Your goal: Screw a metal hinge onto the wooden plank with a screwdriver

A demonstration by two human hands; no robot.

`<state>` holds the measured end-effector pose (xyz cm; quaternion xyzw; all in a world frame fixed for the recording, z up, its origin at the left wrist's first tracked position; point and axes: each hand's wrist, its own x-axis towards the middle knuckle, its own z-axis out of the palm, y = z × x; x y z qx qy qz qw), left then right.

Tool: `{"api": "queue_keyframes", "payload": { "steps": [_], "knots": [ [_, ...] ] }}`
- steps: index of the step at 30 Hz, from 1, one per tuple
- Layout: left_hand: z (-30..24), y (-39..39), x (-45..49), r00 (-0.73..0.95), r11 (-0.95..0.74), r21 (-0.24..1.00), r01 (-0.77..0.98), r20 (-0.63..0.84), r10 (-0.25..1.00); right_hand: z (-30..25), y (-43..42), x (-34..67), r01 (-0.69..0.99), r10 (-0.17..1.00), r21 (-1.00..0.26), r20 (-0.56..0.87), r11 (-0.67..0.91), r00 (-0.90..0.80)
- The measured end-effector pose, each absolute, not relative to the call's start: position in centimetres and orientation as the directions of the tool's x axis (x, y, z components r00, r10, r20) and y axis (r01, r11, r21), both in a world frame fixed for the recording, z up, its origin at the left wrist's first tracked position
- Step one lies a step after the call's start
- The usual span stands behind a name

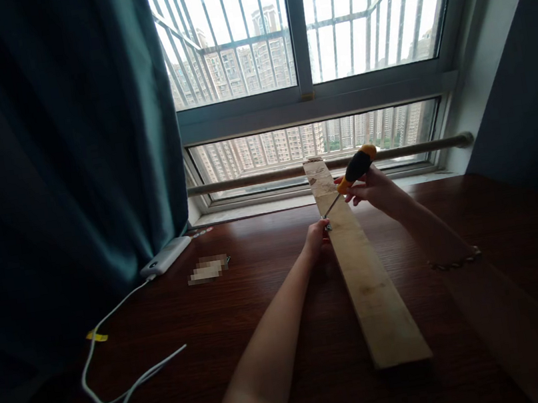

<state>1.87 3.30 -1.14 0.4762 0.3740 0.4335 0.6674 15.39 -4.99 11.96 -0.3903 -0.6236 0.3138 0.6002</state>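
Observation:
A long pale wooden board (367, 267) runs from near me toward the window, its far end at the rail. My right hand (368, 190) is closed around a screwdriver (359, 166) with a black and yellow handle, tilted so its shaft points down to the left. The shaft's tip meets a small shiny metal piece (327, 225) at the board's left edge. My left hand (316, 240) pinches that metal piece against the board. Its exact kind is too small to make out.
A white power strip (166, 256) lies by the dark curtain (139, 147), with a white cable (108, 313) trailing toward me. A blurred, pixelated item (208, 269) rests on the brown wooden tabletop (261, 283). Behind the board, a horizontal rail (256, 180) crosses the window.

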Motion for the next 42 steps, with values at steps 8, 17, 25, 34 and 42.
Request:
{"api": "queue_keyframes", "payload": {
  "steps": [8, 17, 25, 34, 42],
  "knots": [
    [-1.4, 3.5, 1.9, 0.342, 0.123, 0.964, -0.237, -0.035, 0.939, 11.0, -5.1, 14.2, 0.576, 0.648, -0.692, 0.685, 0.435, 0.333],
    [-1.3, 3.4, 1.8, 0.338, 0.106, 0.966, -0.236, -0.02, 0.941, 11.1, -4.9, 14.5, 0.272, 0.767, -0.84, 0.54, 0.469, 0.346],
    [-1.4, 3.7, 1.9, 0.351, 0.131, 0.961, -0.243, -0.039, 0.936, 13.2, -6.6, 16.0, -0.088, 0.948, -0.946, 0.305, 0.313, 0.094],
    [-1.8, 3.8, 1.8, 0.368, 0.145, 0.949, -0.281, -0.033, 0.929, 11.9, -5.3, 15.1, 0.203, 0.814, -0.911, 0.412, 0.358, 0.41],
    [-1.8, 4.1, 1.7, 0.371, 0.131, 0.962, -0.238, -0.035, 0.928, 11.4, -5.1, 15.3, 0.435, 0.651, -0.817, 0.569, 0.379, 0.503]
  ]
}}
